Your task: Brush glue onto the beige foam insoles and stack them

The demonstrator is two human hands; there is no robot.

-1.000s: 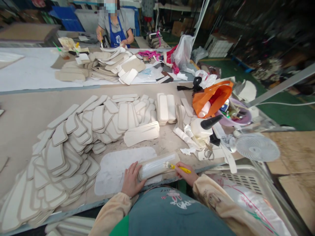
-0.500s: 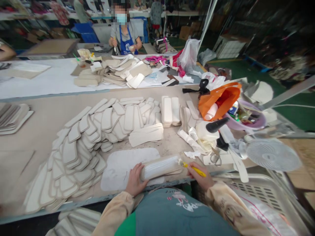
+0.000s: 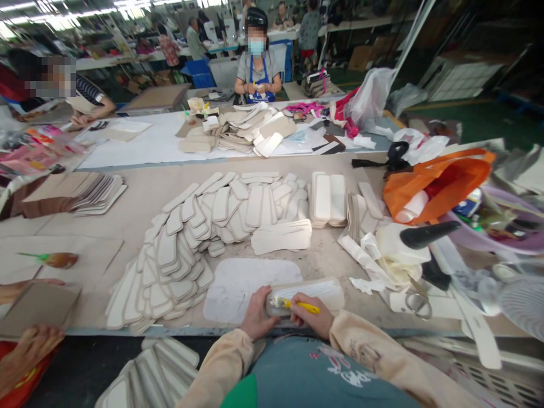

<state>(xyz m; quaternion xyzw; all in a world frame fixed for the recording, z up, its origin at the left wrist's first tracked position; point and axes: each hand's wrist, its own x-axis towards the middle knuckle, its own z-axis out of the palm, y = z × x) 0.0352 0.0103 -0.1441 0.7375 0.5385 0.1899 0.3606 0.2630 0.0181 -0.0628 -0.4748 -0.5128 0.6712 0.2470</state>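
Note:
My right hand is closed around the yellow handle of a small paintbrush. Its whitish bristles touch the left end of an oblong beige panel, whose top carries white wet-looking streaks. With thumb and fingers at either side of that end, my left hand grips the panel at the table's near edge. Under and behind it lies a white sheet. Many similar oblong panels lie overlapped in a curved spread to the left, and a stack of white strips sits just beyond the sheet.
An orange bag, a white bottle with a black nozzle and scissors lie to the right. At the left, another person's hands hold a brown panel beside a glue bottle. A masked co-worker works across the table.
My right hand has moved the brush from the panel's right end to its left end. My left hand still holds the panel. The view has turned left, bringing another person's hands into sight.

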